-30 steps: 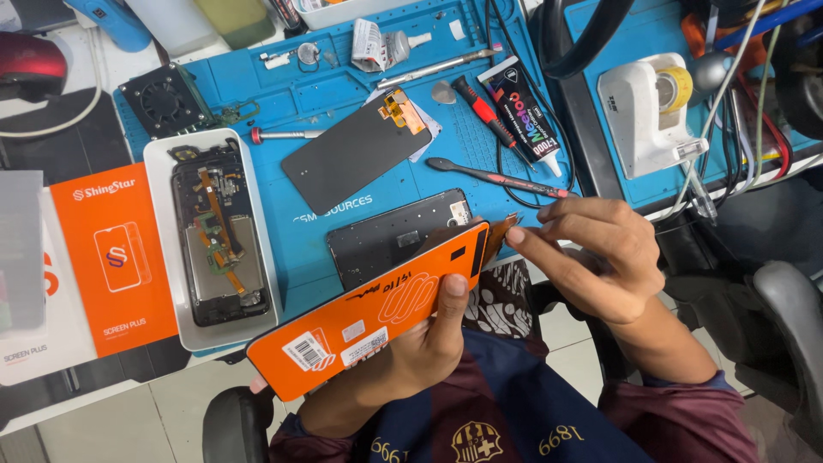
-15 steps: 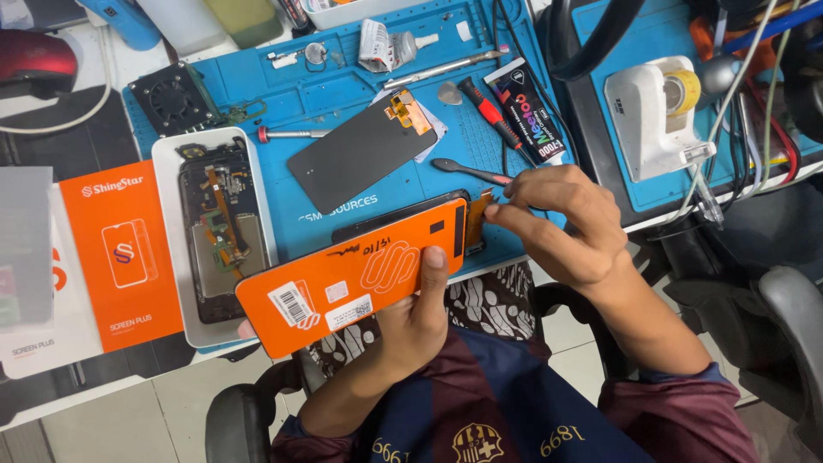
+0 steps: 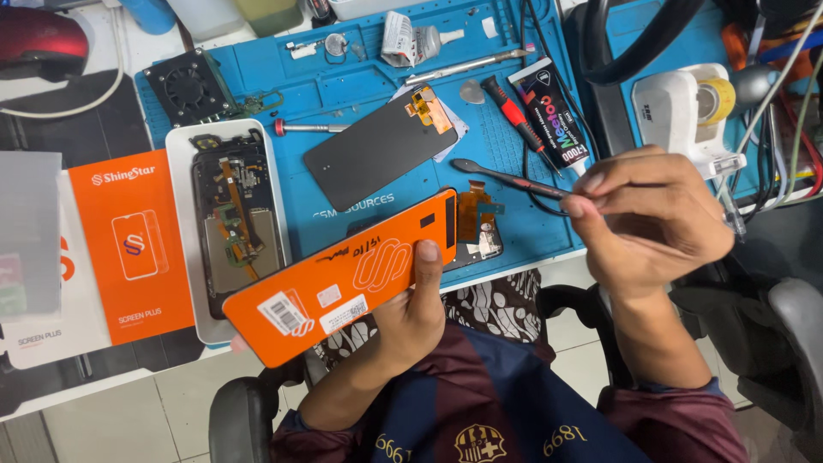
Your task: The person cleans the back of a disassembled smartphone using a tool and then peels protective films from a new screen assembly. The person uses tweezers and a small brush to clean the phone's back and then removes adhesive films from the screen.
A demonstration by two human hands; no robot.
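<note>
A: Holding orange screen panel (image 3: 343, 279), lower centre, left hand (image 3: 416, 321) clamped on its edge. Right hand (image 3: 651, 223)?
B: Pinching thin metal tool (image 3: 506, 177). Opened phone (image 3: 236, 223) at left lacks its screen; fitting looks undone.

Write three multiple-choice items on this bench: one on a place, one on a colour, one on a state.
1. Where does the opened phone lie?
A. left of the black screen panel
B. on the tape dispenser
C. in the right hand

2. What colour is the sleeve in the left hand?
A. green
B. orange
C. white

3. How is the thin tool held?
A. lying loose on the mat
B. clamped in a vice
C. pinched by right hand fingers

A: it sits in the white tray, left of the panel. B: the sleeve is orange. C: fingertips grip the tool's end.
</note>
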